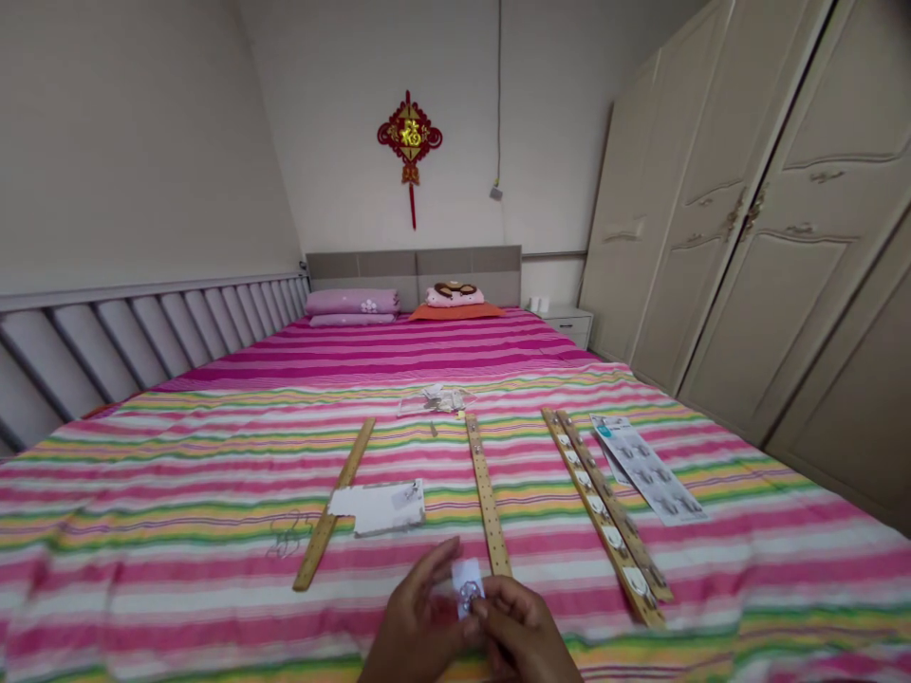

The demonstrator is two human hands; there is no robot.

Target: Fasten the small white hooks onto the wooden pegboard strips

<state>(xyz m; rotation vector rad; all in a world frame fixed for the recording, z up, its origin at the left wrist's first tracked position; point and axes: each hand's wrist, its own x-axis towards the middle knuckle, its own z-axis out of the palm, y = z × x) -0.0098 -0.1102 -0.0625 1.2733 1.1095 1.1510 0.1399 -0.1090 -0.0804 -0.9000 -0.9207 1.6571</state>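
My right hand (525,626) pinches a small clear plastic bag (467,577) with a shiny ring-like item inside, too small to make out. Around its left side curves my left hand (418,612), thumb at the bag's lower edge and index finger raised. Just beyond the bag lies a wooden strip with holes (487,493), a few metal pieces at its far end. Left of it, a white card (388,507) with a small bag on it rests partly over another wooden strip (318,550).
To the right are a strip carrying white round pieces (613,539), a strip with small metal pieces (618,507) and a printed blister card (651,474). Farther back sits a clear tray of small packets (441,400). Tangled thin cord (288,536) lies left on the striped bedsheet (177,569).
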